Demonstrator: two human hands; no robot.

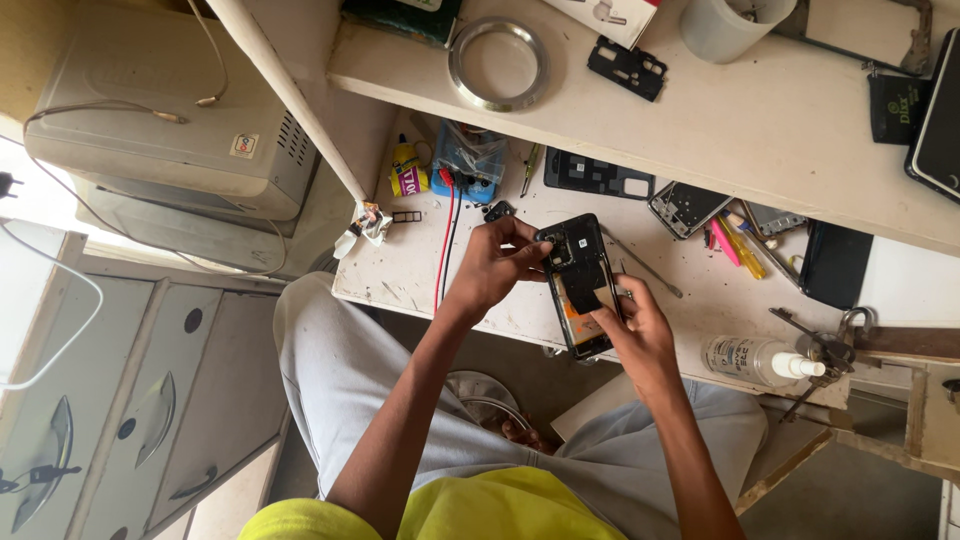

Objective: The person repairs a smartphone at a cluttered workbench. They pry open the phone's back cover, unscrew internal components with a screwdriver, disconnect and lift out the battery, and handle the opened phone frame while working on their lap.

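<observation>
- Left hand (492, 262) pinches the far end of an opened phone (580, 285), held above the white bench's (400, 285) near edge.
- Right hand (635, 330) grips its near end, thumb pressing the inside.
- Tweezers (645, 268) lie just right.

A scuffed white wooden workbench (400, 285) sits under a cream shelf (700, 120); left of the workbench stands a grey cabinet (130, 400) with curved handles.
</observation>
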